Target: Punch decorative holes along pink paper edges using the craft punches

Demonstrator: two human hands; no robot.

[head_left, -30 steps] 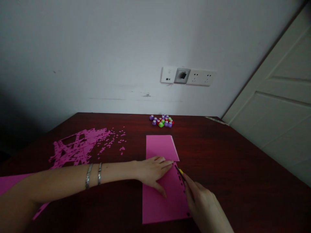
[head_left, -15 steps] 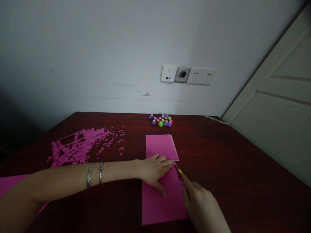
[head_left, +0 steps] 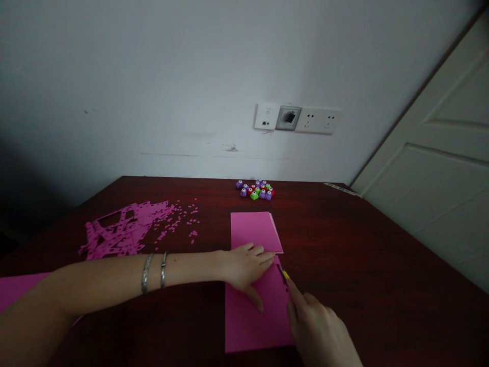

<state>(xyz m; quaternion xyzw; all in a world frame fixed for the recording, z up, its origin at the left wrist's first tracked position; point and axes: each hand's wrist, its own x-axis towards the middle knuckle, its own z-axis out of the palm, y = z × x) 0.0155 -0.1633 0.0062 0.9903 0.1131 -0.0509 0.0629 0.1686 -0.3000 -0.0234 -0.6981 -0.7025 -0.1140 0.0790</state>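
Note:
My left hand (head_left: 250,267) lies flat with spread fingers on a long pink paper sheet (head_left: 255,326), its fingertips close to the sheet's right edge. A stack of pink paper (head_left: 250,227) is just beyond that hand. My right hand (head_left: 315,316) is closed round a utility knife (head_left: 286,275) with a yellow part and a dark blade. The blade's tip rests near the right edge of the sheet, just below my left fingertips. Small dark marks or holes show along that edge beside the blade. Most of the knife's handle is hidden in my fingers.
Pink paper scraps (head_left: 126,229) and tiny cut-out bits (head_left: 175,219) lie at the left of the dark red table (head_left: 344,244). More pink paper (head_left: 19,288) sits under my left forearm. Small coloured toy-like pieces (head_left: 255,191) cluster near the wall. Sockets (head_left: 317,121) are above.
The knife in my right hand has slid slightly toward me along the sheet's right edge. My left hand stays pressed on the paper. The view has shifted a little.

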